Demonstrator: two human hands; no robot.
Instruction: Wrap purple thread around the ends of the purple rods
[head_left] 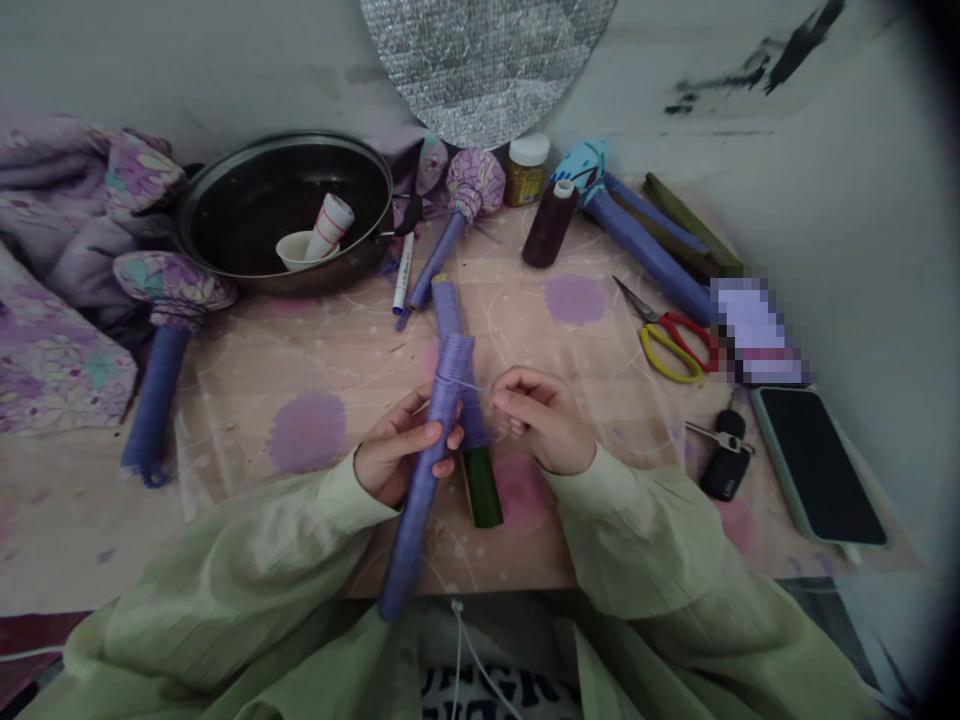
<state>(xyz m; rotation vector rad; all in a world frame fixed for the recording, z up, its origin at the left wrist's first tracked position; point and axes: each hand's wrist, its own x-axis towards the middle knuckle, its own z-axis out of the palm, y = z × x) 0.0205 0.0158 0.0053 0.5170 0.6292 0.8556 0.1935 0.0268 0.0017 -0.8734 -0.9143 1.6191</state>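
My left hand [401, 455] is wrapped round a long stick covered in purple cord [420, 490], held upright over the table's near edge. My right hand [544, 415] is pinched on a thin thread [476, 385] that runs across to the top of the stick. Behind the stick lies a second rod [469, 400], purple-wrapped at its upper part with a bare green end [484, 490] toward me.
A black pan [285, 210] with a white cup and roll sits at the back left beside floral-headed purple sticks [161, 330]. A dark thread spool [550, 222], jar [525, 170], marker [403, 272], scissors [667, 335], car key [724, 455] and phone [817, 465] lie to the right.
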